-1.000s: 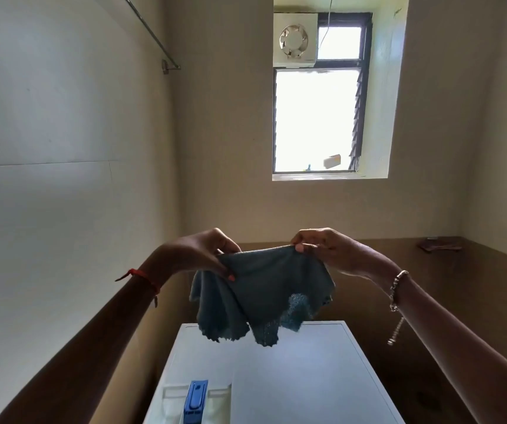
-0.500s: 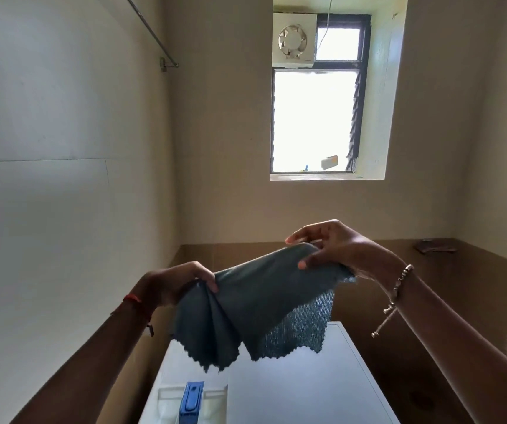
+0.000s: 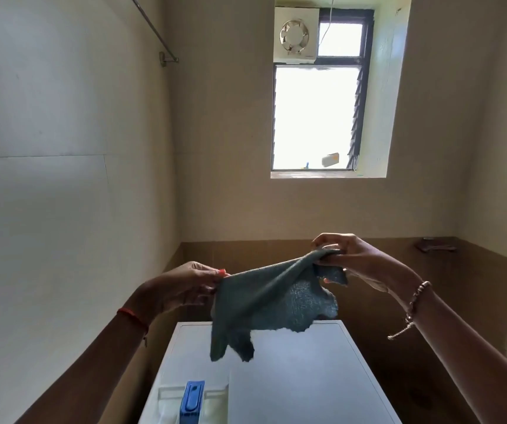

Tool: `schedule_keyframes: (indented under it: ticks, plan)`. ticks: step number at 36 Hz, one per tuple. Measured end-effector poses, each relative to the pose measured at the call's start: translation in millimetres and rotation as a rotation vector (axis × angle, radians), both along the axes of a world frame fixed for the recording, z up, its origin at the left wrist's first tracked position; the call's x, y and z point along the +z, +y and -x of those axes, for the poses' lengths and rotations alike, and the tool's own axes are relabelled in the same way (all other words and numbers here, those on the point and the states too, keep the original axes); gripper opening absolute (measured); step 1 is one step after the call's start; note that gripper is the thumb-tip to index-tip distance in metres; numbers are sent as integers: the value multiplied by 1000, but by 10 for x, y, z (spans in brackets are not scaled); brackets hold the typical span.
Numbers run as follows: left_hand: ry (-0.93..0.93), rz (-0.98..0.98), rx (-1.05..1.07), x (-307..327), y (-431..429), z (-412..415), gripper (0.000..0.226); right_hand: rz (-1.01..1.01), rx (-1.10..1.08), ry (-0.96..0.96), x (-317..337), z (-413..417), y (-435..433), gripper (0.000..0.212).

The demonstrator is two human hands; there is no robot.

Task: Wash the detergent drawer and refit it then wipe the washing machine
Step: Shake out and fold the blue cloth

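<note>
Both hands hold a grey-blue cloth (image 3: 270, 304) in the air above the washing machine (image 3: 307, 387). The left hand (image 3: 191, 289) pinches the cloth's left corner between thumb and fingertips, and a red thread (image 3: 132, 315) circles its wrist. The right hand (image 3: 353, 258) sits higher and farther off, with its fingers curled round the bunched right edge. A beaded bracelet (image 3: 414, 307) hangs loose from that wrist.

The cloth is stretched between the two hands and slopes up toward the right. Its zigzag lower edge falls free in two points over the far left part of the machine's top.

The machine's flat white top runs from the bottom edge of the view toward the far wall. The detergent drawer (image 3: 215, 393) shows at its near left corner, pale and partly see-through. A blue insert (image 3: 192, 399) stands in the drawer's middle. The drawer is cut off by the bottom of the view, so I cannot tell whether it is pushed home in its slot.

High on the far wall is a bright window (image 3: 313, 117) with a dark frame, and a round fan (image 3: 295, 36) is set in its upper left pane. A small pale thing (image 3: 331, 159) lies on the sill. A metal rail (image 3: 151, 29) runs along the left wall.
</note>
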State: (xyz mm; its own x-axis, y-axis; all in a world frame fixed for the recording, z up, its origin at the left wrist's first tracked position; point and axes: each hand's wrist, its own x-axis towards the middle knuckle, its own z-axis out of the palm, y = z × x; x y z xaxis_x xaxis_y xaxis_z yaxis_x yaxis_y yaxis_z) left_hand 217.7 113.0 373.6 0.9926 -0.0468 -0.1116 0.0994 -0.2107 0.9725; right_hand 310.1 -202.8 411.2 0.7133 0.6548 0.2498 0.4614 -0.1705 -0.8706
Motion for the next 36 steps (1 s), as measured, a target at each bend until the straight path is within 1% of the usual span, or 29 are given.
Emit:
schedule_keyframes:
  ticks: [1, 2, 4, 5, 9, 12, 14, 17, 18, 19, 21, 22, 24, 25, 28, 29, 30, 31, 33, 34, 36]
  plan:
    - [-65, -85, 33, 12, -18, 2, 48, -27, 21, 43, -23, -7, -11, 21]
    - [-138, -148, 70, 23, -37, -1, 39, -47, 33, 71, -49, -5, -14, 19]
    - [-281, -214, 160, 49, -72, -10, 10, -83, 45, 108, -111, -14, -10, 15]
    - [-336, -223, 195, 61, -89, -14, 7, -108, 42, 127, -134, -21, -8, 17]
    - [-412, -204, 274, 90, -159, -29, 5, -222, 41, 181, -154, -48, -33, 36]
    - [-403, -218, 242, 90, -196, -34, 7, -252, 13, 195, -130, -66, -39, 45]
    - [-392, -216, 211, 76, -206, -39, 10, -258, 10, 250, -123, -69, -23, 40]
    - [-417, -237, 184, 53, -228, -58, 12, -243, 27, 370, -116, -76, -1, 13]
    - [-439, -224, 185, 48, -237, -67, 13, -231, 21, 401, -113, -80, 3, 9]
    - [-464, -204, 187, 50, -240, -76, 13, -223, 19, 425, -111, -82, 7, 10]
    - [-489, -168, 176, 63, -227, -99, 12, -239, 32, 476, -103, -76, 19, 21]
    - [-481, -139, 163, 79, -212, -108, 11, -261, 40, 508, -101, -73, 24, 25]
    - [-412, -42, 130, 125, -165, -108, 8, -314, 47, 579, -98, -54, 38, 26]
    - [-369, 4, 97, 145, -129, -103, 16, -338, 45, 609, -98, -41, 46, 26]
    - [-258, 159, -16, 165, 9, -101, 65, -411, 36, 671, -120, -22, 82, 29]
    - [-204, 192, -56, 153, 62, -94, 75, -436, 20, 684, -126, -15, 96, 29]
    - [-148, 187, -103, 129, 115, -88, 79, -456, -4, 689, -133, -13, 111, 27]
    - [-91, 130, -149, 99, 156, -78, 77, -477, -34, 692, -138, -8, 128, 25]
    - [25, -71, -211, 10, 194, -63, 72, -530, -93, 694, -148, -11, 170, 22]
    - [88, -158, -215, -52, 203, -69, 69, -554, -112, 691, -150, -22, 195, 21]
    - [194, -241, -187, -172, 187, -96, 64, -562, -143, 692, -139, -33, 251, 21]
